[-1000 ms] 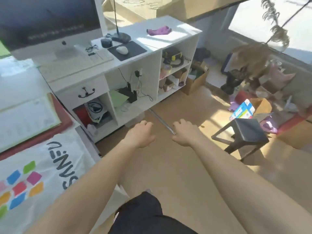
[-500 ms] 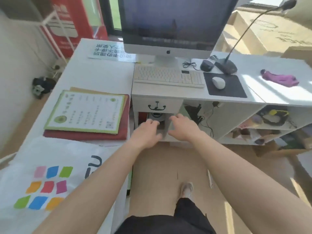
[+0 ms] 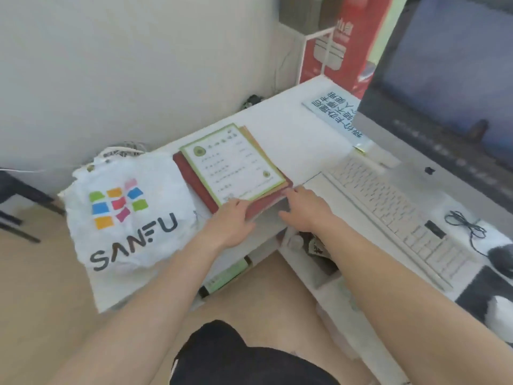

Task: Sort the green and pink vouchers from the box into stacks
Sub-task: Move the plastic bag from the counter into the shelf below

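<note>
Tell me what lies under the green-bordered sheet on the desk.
Under the green-bordered sheet, a tan sheet peeks out along its far right edge. A dark red folder sticks out on the left and near sides. Anything between or inside them is covered.

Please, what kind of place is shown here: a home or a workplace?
Probably a workplace, perhaps an office or shop counter. A computer monitor stands behind a keyboard, a printed blue notice lies on the desk, and a white SANFU bag sits beside a green-bordered form.
</note>
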A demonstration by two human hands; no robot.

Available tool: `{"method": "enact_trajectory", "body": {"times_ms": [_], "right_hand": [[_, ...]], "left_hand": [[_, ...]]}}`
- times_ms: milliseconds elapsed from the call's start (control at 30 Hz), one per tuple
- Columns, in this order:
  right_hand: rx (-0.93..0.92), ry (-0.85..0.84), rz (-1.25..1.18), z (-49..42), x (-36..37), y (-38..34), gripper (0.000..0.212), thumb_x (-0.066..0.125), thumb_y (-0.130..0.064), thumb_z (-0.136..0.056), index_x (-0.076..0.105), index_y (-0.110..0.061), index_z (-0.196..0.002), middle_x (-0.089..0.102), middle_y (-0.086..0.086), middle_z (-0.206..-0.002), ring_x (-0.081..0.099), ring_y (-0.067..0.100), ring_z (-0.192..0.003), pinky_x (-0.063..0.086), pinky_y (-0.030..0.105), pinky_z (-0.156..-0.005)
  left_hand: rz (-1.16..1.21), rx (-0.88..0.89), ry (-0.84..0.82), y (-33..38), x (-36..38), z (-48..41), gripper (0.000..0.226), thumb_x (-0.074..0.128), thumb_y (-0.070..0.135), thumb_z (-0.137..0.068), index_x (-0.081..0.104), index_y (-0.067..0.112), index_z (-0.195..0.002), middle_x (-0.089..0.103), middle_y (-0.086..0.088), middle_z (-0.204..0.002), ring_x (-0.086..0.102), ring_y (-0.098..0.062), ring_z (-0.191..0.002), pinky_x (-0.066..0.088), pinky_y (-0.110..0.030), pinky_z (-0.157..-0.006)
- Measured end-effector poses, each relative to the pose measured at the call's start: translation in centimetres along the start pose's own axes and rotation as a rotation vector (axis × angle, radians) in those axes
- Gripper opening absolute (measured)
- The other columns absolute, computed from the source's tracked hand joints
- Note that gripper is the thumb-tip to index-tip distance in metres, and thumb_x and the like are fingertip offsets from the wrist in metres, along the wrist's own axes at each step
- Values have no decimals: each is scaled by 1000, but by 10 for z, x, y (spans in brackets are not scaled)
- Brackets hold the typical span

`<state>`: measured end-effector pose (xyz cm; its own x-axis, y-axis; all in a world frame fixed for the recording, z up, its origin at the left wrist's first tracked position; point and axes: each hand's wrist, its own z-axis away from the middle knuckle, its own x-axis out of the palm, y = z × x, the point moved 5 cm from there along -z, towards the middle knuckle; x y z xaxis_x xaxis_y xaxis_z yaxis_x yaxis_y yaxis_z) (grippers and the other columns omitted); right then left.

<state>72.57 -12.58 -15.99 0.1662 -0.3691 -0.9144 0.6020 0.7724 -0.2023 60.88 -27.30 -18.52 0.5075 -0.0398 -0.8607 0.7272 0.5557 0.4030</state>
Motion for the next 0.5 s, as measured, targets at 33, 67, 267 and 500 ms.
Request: {"method": "enact_trajectory", "body": {"times_ms": [33, 67, 267, 500], "right_hand": [[-30, -7, 21, -10, -1, 0, 56, 52, -39, -94, 43, -19, -146, 45, 11, -142, 49, 31, -123, 50, 44, -92], [-54, -13, 33, -20, -2, -1, 56, 51, -38, -93, 43, -18, -145, 45, 11, -141, 49, 32, -123, 50, 45, -92], [-68, -15, 31, -87, -8, 0, 60, 53, -35, -92, 39, -20, -149, 41, 9, -145, 43, 31, -128, 46, 44, -95], [40, -15, -98, -149, 8, 8, 69, 44, -50, -97, 22, -17, -153, 35, 15, -149, 35, 37, -132, 41, 49, -96]], "left_hand": [[23, -60, 33, -7, 1, 2, 61, 52, 42, -99, 36, 18, -153, 38, -6, -155, 40, -27, -140, 40, -44, -111], [45, -122, 67, -14, 2, 2, 62, 52, 41, -99, 35, 17, -154, 36, -6, -157, 38, -28, -141, 39, -45, -112], [184, -468, 288, -41, 12, -8, 65, 53, 41, -89, 37, 16, -147, 40, -9, -148, 44, -34, -127, 44, -48, -103], [449, -750, 357, -53, 38, -43, 80, 53, 41, -95, 15, 4, -155, 24, -24, -158, 27, -40, -144, 31, -48, -115]]}}
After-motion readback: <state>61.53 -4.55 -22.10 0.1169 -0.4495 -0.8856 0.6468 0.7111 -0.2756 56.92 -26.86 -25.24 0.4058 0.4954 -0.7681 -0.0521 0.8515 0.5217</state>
